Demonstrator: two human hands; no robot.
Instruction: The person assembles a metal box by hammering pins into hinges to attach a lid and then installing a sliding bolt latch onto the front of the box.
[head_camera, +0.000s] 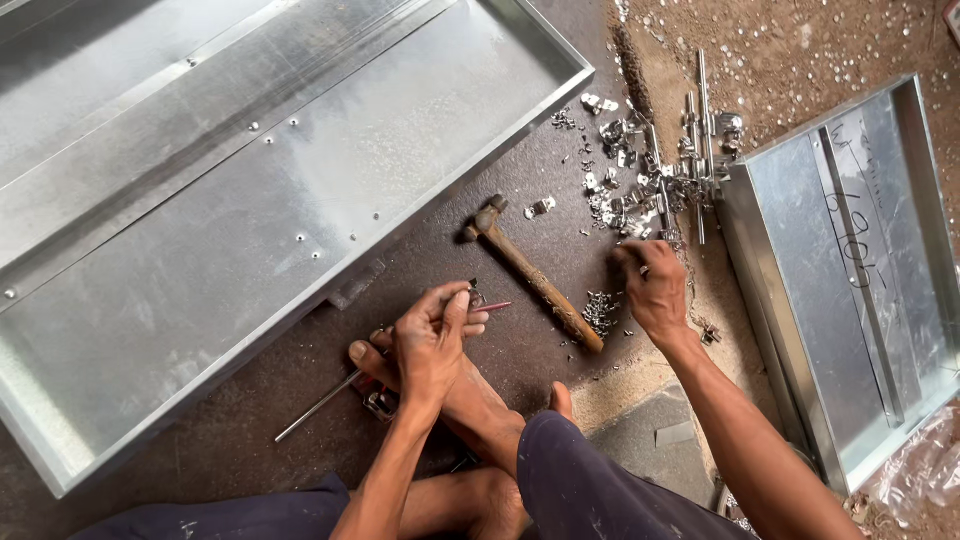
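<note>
Both hands work low over a dark floor. Left hand is closed around a thin metal rod, with a small silvery fitting pinched at its fingertips; a reddish tip pokes out to the right of the fingers. Right hand is curled, fingers down, at the near edge of a pile of small metal parts; whether it has one pinched I cannot tell.

The rod is slim, grey and straight, running from the left hand down and left across the floor. A bare foot lies under the left wrist, touching the rod's upper part, and another small metal piece sits just beside it.

Between the two hands lies a hammer with a worn wooden handle, its head pointing up-left. A little heap of tiny metal bits rests by the handle's lower end. Long thin rods lie in the pile's far side.

A large shallow sheet-metal tray fills the upper left, its rim close to the left hand. A second tray stands on the right, near the right forearm. Sandy ground strewn with small shiny scraps lies beyond the pile.
</note>
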